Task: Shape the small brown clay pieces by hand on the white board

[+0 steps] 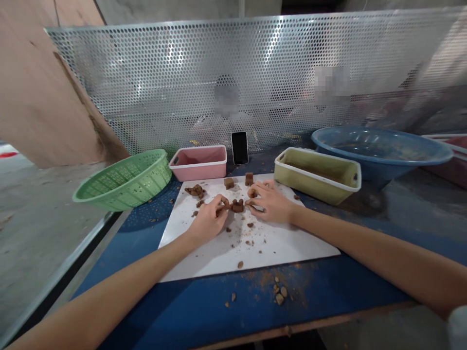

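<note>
A small brown clay piece (238, 206) with two rounded knobs on top stands on a white board (215, 253). My left hand (210, 218) is pinched, its fingertips against the piece's left side. From the other side my right hand (270, 203) bends its fingers and thumb in close to the piece's right side; whether they all touch it is hard to see. Two small clay blocks, a left block (228, 183) and a right block (249, 179), sit just behind. An uneven clay lump (196, 191) lies beyond my left hand, and crumbs are scattered over the board.
Behind the board are a pink bin (204, 170), a propped phone (240, 148) and an olive bin (310, 181). A green basket (124, 182) is at left, a blue basin (379, 146) at right. Clay bits (280, 296) dot the blue table. A perforated metal screen (164, 73) stands behind.
</note>
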`<state>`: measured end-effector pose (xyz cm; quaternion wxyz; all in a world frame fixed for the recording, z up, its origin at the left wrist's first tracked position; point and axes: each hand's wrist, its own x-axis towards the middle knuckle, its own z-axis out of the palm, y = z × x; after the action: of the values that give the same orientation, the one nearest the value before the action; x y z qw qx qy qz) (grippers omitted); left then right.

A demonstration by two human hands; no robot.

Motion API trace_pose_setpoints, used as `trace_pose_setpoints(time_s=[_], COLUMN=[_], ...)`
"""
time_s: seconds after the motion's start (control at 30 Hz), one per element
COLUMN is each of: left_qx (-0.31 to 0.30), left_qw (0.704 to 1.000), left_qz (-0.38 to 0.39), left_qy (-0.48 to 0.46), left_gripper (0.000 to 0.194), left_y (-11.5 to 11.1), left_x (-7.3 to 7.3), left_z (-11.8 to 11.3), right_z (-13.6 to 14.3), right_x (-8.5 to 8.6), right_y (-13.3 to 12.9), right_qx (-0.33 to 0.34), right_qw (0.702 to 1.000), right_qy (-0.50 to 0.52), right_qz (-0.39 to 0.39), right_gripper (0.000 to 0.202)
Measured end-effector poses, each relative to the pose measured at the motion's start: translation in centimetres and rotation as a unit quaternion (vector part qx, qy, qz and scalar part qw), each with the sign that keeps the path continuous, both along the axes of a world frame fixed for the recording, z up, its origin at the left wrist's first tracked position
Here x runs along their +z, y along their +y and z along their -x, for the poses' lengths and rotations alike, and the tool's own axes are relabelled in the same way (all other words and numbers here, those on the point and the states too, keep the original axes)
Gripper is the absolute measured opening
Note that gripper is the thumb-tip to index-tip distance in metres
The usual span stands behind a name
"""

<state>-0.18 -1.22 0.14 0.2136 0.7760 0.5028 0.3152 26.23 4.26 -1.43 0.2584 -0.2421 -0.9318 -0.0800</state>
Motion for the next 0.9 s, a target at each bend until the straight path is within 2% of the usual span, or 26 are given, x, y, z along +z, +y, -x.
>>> trace_pose_setpoints(time_s=[0.1,0.23,0.63,0.9], left_qx=[0.042,0.050,0.050,0.012], left_qw=[0.997,0.992,0.995,0.996], left_qz=[0.030,0.060,0.054,-0.084], left_qy=[-0.055,-0.099,-0.074,0.012], left_gripper=[0.015,0.023,0.022,0.026], left_y=[0.15,0.06,0.12,0.21], left_x=[0.12,0.40,0.32,-0.23], left_z=[-0.03,-0.17,-0.03,0.09], right_z=[-0.16,-0.15,-0.28,-0.18], right_x=[0.13,0.09,-0.45,-0.72], right_y=[-0.22,-0.21,0.35,0.53], right_qx=[0.010,0.037,0.076,0.077], right_qw=[1.000,0.997,0.986,0.985], right_qy=[0.011,0.012,0.046,0.067], right_qz=[0.024,0.066,0.143,0.142], right_gripper=[0.027,0.028,0.029,0.026])
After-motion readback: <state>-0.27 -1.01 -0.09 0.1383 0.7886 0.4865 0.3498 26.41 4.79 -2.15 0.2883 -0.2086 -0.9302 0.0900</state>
